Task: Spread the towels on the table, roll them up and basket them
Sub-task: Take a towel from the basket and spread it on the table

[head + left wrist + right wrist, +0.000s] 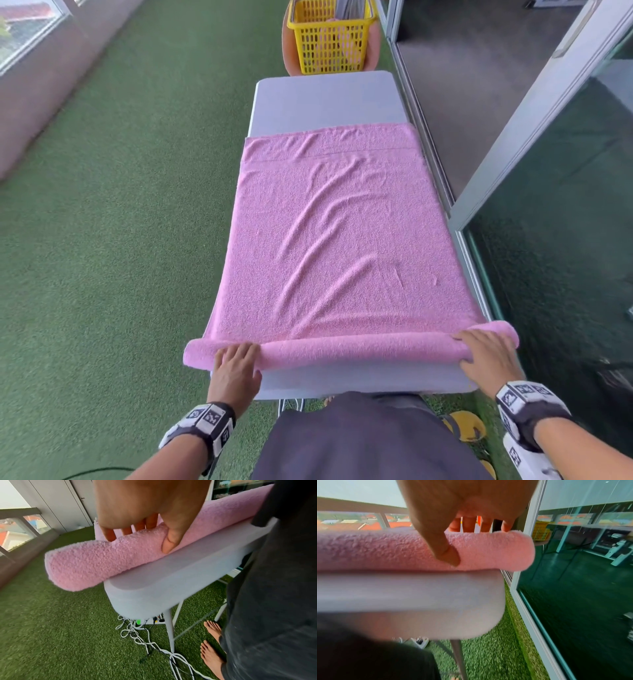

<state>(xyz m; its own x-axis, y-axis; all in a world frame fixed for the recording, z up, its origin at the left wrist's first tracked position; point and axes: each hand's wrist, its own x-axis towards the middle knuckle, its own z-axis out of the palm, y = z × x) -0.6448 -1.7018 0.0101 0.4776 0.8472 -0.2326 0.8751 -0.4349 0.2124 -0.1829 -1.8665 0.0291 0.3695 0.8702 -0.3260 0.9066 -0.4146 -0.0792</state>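
Observation:
A pink towel (335, 240) lies spread along the white table (325, 99), wrinkled in the middle. Its near edge is rolled into a thin roll (359, 346) across the table's front. My left hand (236, 363) grips the roll near its left end, which overhangs the table corner. In the left wrist view, the left hand (139, 539) has fingers over the roll (89, 563) and the thumb on its near side. My right hand (486, 353) grips the right end; the right wrist view shows the right hand (462, 543) curled round the roll (368, 550). A yellow basket (330, 41) stands beyond the table's far end.
The basket sits on an orange seat (289, 51) and holds some fabric. Glass doors with metal frames (479, 192) run close along the table's right side. Green artificial turf (120, 240) spreads to the left. White cables (137, 632) and my bare feet (212, 628) are under the table.

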